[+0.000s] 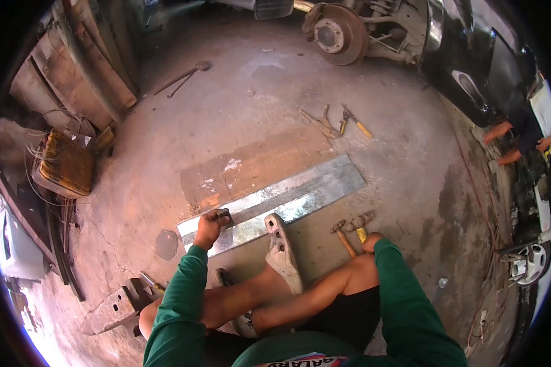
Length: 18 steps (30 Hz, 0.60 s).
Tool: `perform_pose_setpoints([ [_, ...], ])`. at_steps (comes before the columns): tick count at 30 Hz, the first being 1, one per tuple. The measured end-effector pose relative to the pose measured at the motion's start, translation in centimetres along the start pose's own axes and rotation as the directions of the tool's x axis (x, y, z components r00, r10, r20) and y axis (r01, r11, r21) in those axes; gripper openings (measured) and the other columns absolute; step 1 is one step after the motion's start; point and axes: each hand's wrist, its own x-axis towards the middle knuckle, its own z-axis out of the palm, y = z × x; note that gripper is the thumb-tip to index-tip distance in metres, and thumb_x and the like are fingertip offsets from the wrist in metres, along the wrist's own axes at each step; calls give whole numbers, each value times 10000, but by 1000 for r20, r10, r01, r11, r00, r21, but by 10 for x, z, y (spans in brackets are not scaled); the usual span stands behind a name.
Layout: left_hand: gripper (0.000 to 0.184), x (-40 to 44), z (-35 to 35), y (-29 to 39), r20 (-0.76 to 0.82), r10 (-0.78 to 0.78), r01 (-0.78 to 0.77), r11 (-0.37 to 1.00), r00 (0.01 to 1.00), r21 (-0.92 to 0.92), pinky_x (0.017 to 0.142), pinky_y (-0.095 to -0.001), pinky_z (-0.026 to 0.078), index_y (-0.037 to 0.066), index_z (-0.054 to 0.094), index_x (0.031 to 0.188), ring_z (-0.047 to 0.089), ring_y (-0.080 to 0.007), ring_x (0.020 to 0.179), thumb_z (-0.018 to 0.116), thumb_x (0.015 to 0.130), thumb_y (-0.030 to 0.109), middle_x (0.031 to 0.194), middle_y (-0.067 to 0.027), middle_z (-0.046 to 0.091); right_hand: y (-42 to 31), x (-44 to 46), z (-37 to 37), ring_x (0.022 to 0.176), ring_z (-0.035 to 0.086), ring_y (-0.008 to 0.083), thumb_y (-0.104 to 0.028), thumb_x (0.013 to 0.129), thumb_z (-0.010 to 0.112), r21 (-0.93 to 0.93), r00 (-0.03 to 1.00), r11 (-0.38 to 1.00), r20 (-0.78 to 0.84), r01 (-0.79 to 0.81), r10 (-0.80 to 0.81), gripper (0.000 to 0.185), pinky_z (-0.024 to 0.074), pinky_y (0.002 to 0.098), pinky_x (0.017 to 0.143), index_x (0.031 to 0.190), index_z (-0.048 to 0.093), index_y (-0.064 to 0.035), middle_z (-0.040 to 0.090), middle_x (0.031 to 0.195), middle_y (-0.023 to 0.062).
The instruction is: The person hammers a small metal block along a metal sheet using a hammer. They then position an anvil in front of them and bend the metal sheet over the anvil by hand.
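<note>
A long shiny metal sheet [306,191] lies on the floor in front of my legs. My left hand [210,227] is closed around a small dark object [225,218] at the sheet's left end; what it is I cannot make out. On the right, beside my knee, my right hand [371,241] is closed at the yellow-banded handle of a hammer [360,227]. Just left of it lies a second hammer [343,238] with a wooden handle. My shoe [283,254] touches or overlaps the sheet's near edge.
Pliers or tongs [322,124] and yellow-handled cutters [355,122] lie beyond the sheet. Further off are a long rod tool [180,79] and a car's brake disc [340,35]. A yellow container [64,164] stands left, a metal bracket [116,307] lower left. Another person's arms [502,144] show right.
</note>
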Motion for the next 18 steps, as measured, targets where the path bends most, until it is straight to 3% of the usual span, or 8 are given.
perform_pose_setpoints([
  [5, 337, -1, -24, -7, 51, 64, -77, 947, 997, 311, 851, -358, 569, 15, 790, 1172, 734, -180, 895, 862, 892, 188, 979, -125, 814, 5, -7, -4, 1149, 742, 362, -269, 922, 706, 134, 998, 989, 37, -59, 54, 388, 584, 430, 1011, 1203, 806, -20, 766, 1275, 210],
  [7, 337, -5, -24, -7, 69, 103, -121, 925, 992, 361, 853, -366, 573, 14, 787, 1177, 744, -201, 896, 856, 901, 195, 992, -136, 817, 11, -6, 5, 1184, 729, 392, -263, 925, 715, 172, 964, 983, -245, -61, 103, 359, 580, 455, 1021, 1168, 807, -16, 761, 1261, 234],
  [8, 338, -5, -23, -5, 93, 151, -176, 896, 984, 408, 855, -374, 576, 13, 784, 1183, 754, -222, 898, 849, 910, 203, 1004, -148, 819, 9, -8, 6, 1184, 729, 392, -263, 925, 715, 165, 964, 985, -248, -57, 97, 359, 580, 455, 1021, 1168, 807, -16, 761, 1261, 234],
  [9, 303, -5, -19, -5, 83, 202, -218, 879, 976, 425, 823, -423, 581, 6, 774, 1105, 765, -326, 875, 847, 906, 223, 991, -201, 800, 11, -11, 9, 1178, 729, 404, -262, 928, 728, 225, 899, 974, -416, -41, 134, 360, 583, 471, 1015, 1168, 795, -2, 762, 1236, 246],
  [10, 303, 1, -15, -3, 76, 200, -213, 882, 977, 420, 823, -423, 581, 6, 774, 1105, 765, -326, 875, 847, 906, 223, 991, -201, 800, 10, -20, 5, 1172, 730, 416, -260, 931, 741, 280, 803, 960, -570, -11, 175, 362, 586, 487, 1009, 1168, 782, 11, 763, 1211, 258],
  [13, 309, 14, -4, 6, 61, 288, -267, 761, 956, 592, 766, -494, 560, -3, 726, 972, 712, -471, 884, 846, 881, 267, 938, -259, 739, -8, -62, -53, 1049, 748, 450, -252, 896, 810, 206, 823, 978, -561, 34, 89, 414, 600, 517, 919, 1153, 731, 63, 770, 1071, 287],
  [16, 318, 30, 7, 11, 59, 332, -320, 821, 941, 473, 763, -485, 561, -3, 718, 990, 718, -461, 875, 851, 883, 265, 913, -248, 739, -17, -90, -108, 949, 756, 393, -276, 933, 815, 291, 930, 931, -350, 221, -111, 438, 597, 479, 854, 1224, 720, 37, 778, 1072, 231],
  [18, 319, 42, 10, 9, 88, 343, -342, 808, 935, 480, 772, -482, 566, -4, 714, 991, 723, -457, 885, 851, 884, 264, 920, -248, 743, -42, -126, -129, 757, 678, 348, -264, 966, 799, 406, 894, 812, -340, 419, -291, 332, 560, 470, 731, 1103, 718, 28, 756, 922, 183],
])
